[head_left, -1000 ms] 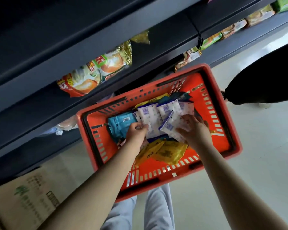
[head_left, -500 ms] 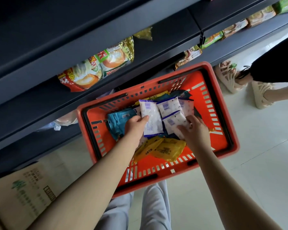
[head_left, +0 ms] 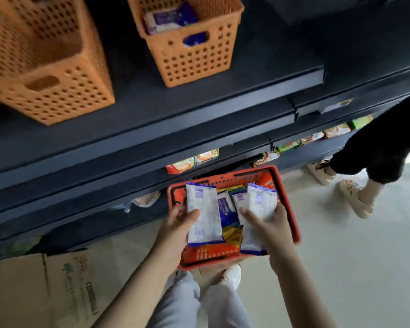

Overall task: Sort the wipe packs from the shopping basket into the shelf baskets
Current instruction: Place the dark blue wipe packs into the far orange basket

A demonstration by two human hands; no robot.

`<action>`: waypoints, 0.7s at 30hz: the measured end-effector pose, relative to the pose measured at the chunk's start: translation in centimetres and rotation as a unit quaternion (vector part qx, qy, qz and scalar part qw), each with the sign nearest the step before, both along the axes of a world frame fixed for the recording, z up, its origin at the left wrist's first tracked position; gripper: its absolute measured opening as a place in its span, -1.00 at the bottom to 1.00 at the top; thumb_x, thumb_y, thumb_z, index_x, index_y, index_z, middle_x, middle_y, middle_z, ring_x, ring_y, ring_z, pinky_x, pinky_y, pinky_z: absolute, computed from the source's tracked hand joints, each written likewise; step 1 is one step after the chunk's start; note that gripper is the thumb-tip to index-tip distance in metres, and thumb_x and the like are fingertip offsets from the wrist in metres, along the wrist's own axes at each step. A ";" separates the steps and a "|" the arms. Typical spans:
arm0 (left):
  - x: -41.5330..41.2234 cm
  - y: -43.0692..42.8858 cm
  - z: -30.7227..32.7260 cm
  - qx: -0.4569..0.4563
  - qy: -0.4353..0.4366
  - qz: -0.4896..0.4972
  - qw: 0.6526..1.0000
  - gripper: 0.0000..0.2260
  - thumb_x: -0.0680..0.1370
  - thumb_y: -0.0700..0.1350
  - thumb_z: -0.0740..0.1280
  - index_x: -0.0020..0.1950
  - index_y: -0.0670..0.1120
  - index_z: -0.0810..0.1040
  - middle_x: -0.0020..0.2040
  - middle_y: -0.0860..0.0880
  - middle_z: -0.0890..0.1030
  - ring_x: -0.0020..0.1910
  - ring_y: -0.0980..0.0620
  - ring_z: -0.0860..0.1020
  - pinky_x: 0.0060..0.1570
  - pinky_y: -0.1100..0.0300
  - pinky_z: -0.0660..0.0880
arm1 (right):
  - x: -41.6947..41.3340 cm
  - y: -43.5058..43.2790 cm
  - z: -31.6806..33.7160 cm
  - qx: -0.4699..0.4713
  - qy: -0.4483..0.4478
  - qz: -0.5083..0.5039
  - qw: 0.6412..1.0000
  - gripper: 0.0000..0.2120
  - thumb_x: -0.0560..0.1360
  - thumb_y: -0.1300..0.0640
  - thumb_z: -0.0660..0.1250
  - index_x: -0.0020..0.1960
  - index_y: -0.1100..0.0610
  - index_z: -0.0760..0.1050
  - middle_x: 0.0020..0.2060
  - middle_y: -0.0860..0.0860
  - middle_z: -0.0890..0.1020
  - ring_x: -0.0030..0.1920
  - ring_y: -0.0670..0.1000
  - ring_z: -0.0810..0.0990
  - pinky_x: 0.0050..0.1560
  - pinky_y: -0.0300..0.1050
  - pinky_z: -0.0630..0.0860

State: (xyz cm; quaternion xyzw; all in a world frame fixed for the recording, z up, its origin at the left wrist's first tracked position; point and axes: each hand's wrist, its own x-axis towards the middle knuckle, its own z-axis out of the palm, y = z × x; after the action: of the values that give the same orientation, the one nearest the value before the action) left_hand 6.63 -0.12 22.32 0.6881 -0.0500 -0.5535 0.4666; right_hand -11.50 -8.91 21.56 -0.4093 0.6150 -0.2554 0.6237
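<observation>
A red shopping basket [head_left: 294, 223] stands on the floor below me. My left hand [head_left: 178, 221] grips a white wipe pack with blue edges [head_left: 204, 214], lifted above the basket. My right hand [head_left: 268, 223] holds another white wipe pack [head_left: 260, 204], perhaps two stacked. More packs, white, blue and yellow [head_left: 230, 230], lie in the basket between my hands. On the dark shelf above stand two orange perforated shelf baskets: a large one at the left [head_left: 47, 74] and a smaller one [head_left: 194, 53] with blue-and-white packs inside.
Dark shelf edges [head_left: 199, 124] jut out between the orange baskets and the floor basket. Snack bags [head_left: 192, 160] lie on lower shelves. A cardboard box [head_left: 45, 287] sits at the lower left. Another person's legs and shoes [head_left: 355, 192] stand at the right. My own shoe [head_left: 232, 275] is beneath the basket.
Both hands have lifted white wipe packs up out of the shopping basket. My view has tilted upward, bringing the upper shelf and its orange baskets into sight.
</observation>
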 end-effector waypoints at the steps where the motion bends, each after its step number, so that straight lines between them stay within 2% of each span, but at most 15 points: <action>1: 0.2 0.8 2.3 -0.017 0.001 0.012 1.000 -0.70 0.45 -0.04 0.47 0.13 -0.05 0.55 0.11 -0.10 0.67 0.11 -0.12 0.63 0.21 -0.17 0.50 | 0.5 0.4 1.9 -0.007 -0.006 0.012 1.000 -0.34 0.21 -0.03 0.64 0.21 0.07 0.44 0.04 0.01 0.67 0.00 0.01 0.68 0.00 0.07 0.63; 3: 0.8 2.3 5.9 -0.049 0.007 0.038 0.998 -0.79 0.53 -0.17 0.39 0.16 -0.08 0.55 0.09 -0.09 0.68 0.07 -0.08 0.65 0.09 -0.06 0.56 | 1.4 1.2 5.5 -0.014 -0.021 0.033 0.999 -0.39 0.29 0.08 0.60 0.21 0.01 0.35 0.05 -0.01 0.61 0.00 -0.03 0.65 -0.03 -0.05 0.62; 4: 1.2 2.9 7.5 -0.063 0.015 0.048 0.997 -0.80 0.54 -0.21 0.36 0.16 -0.09 0.55 0.08 -0.09 0.68 0.05 -0.08 0.66 0.04 -0.03 0.58 | 1.9 1.6 7.0 -0.013 -0.025 0.043 0.999 -0.36 0.30 0.07 0.59 0.23 -0.03 0.29 0.08 -0.01 0.58 0.03 -0.02 0.63 0.00 -0.03 0.61; 6: 2.6 4.0 10.0 -0.086 0.021 0.064 0.994 -0.80 0.54 -0.25 0.35 0.16 -0.14 0.55 0.07 -0.13 0.68 0.04 -0.11 0.66 0.03 -0.04 0.58 | 3.0 2.2 10.1 0.007 -0.045 0.085 0.995 -0.21 0.20 -0.11 0.62 0.28 -0.09 0.25 0.13 0.04 0.56 0.08 0.06 0.64 0.11 0.12 0.59; 8: 4.2 5.2 11.9 -0.098 0.009 0.078 0.992 -0.82 0.54 -0.26 0.34 0.13 -0.17 0.53 0.07 -0.15 0.68 0.01 -0.12 0.66 -0.02 -0.07 0.58 | 4.1 2.6 12.6 0.027 -0.095 0.119 0.988 -0.13 0.11 -0.24 0.61 0.31 -0.09 0.30 0.16 0.10 0.60 0.09 0.08 0.65 0.10 0.14 0.59; 9: 5.2 5.7 12.7 -0.104 -0.002 0.082 0.991 -0.84 0.54 -0.25 0.34 0.12 -0.17 0.52 0.07 -0.14 0.67 0.00 -0.11 0.66 -0.03 -0.08 0.58 | 4.8 2.8 13.8 0.035 -0.119 0.134 0.983 -0.18 0.15 -0.27 0.58 0.30 -0.05 0.36 0.15 0.13 0.62 0.07 0.06 0.65 0.02 0.05 0.60; 11: 7.3 6.7 14.0 -0.118 -0.022 0.097 0.988 -0.87 0.56 -0.21 0.34 0.09 -0.17 0.49 0.06 -0.13 0.66 -0.02 -0.08 0.64 -0.01 -0.09 0.53 | 6.7 3.3 16.2 0.062 -0.174 0.142 0.973 -0.50 0.41 -0.21 0.41 0.22 0.07 0.48 0.03 0.15 0.68 -0.08 0.01 0.67 -0.23 -0.15 0.56; 12: 8.4 7.2 14.6 -0.126 -0.025 0.110 0.986 -0.88 0.56 -0.21 0.33 0.08 -0.17 0.48 0.06 -0.14 0.65 -0.03 -0.07 0.63 0.00 -0.07 0.51 | 7.8 3.7 17.1 0.085 -0.214 0.137 0.963 -0.65 0.52 -0.13 0.29 0.15 0.11 0.51 -0.07 0.12 0.71 -0.14 -0.02 0.68 -0.29 -0.18 0.55; 13: 9.6 7.6 15.2 -0.133 -0.022 0.120 0.984 -0.88 0.57 -0.22 0.32 0.10 -0.17 0.48 0.08 -0.15 0.64 -0.01 -0.07 0.62 0.00 -0.04 0.52 | 9.0 4.2 18.0 0.105 -0.248 0.126 0.955 -0.70 0.56 -0.07 0.22 0.12 0.11 0.52 -0.10 0.08 0.72 -0.13 -0.02 0.70 -0.26 -0.16 0.57; 14: 10.8 8.0 15.7 -0.137 -0.019 0.123 0.983 -0.85 0.58 -0.21 0.31 0.14 -0.17 0.47 0.11 -0.15 0.64 0.04 -0.10 0.62 -0.05 -0.01 0.56 | 10.2 4.7 18.8 0.120 -0.270 0.113 0.949 -0.69 0.55 -0.07 0.20 0.15 0.11 0.51 -0.04 0.08 0.71 -0.05 0.00 0.70 -0.17 -0.11 0.58; 16: 13.4 8.9 16.8 -0.136 -0.020 0.108 0.985 -0.81 0.60 -0.16 0.29 0.21 -0.11 0.45 0.13 -0.15 0.63 0.08 -0.16 0.61 -0.35 0.09 0.56 | 12.7 6.2 20.1 0.131 -0.316 0.073 0.937 -0.61 0.54 -0.09 0.21 0.25 0.11 0.50 0.11 0.12 0.67 0.10 0.09 0.65 0.06 0.02 0.56; 17: 14.7 9.3 17.2 -0.129 -0.026 0.105 0.986 -0.82 0.61 -0.12 0.27 0.21 -0.06 0.45 0.11 -0.14 0.64 0.04 -0.17 0.62 -0.42 0.13 0.51 | 13.9 6.9 20.4 0.127 -0.335 0.054 0.932 -0.60 0.55 -0.09 0.21 0.28 0.12 0.49 0.15 0.14 0.65 0.16 0.12 0.63 0.18 0.07 0.51; 19: 17.2 10.0 18.2 -0.115 -0.017 0.121 0.986 -0.89 0.62 -0.08 0.23 0.14 0.03 0.47 0.02 -0.13 0.65 -0.10 -0.16 0.63 -0.36 0.12 0.47 | 16.4 8.2 20.9 0.111 -0.349 0.041 0.930 -0.60 0.55 -0.02 0.23 0.31 0.15 0.45 0.18 0.16 0.63 0.20 0.15 0.60 0.30 0.14 0.44; 21: 19.5 10.5 19.5 -0.124 0.011 0.139 0.982 -0.86 0.62 0.02 0.23 0.12 0.02 0.50 0.02 -0.12 0.66 -0.13 -0.12 0.64 -0.25 0.08 0.52 | 18.8 9.2 21.1 0.083 -0.319 0.053 0.943 -0.62 0.52 0.06 0.30 0.28 0.20 0.46 0.09 0.18 0.67 0.08 0.14 0.67 0.19 0.14 0.54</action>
State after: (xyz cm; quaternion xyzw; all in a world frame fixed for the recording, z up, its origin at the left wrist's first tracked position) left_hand 26.11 10.40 41.83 0.6191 -0.0174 -0.4798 0.6214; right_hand 7.31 0.27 42.66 -0.2854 0.3804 -0.2872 0.8315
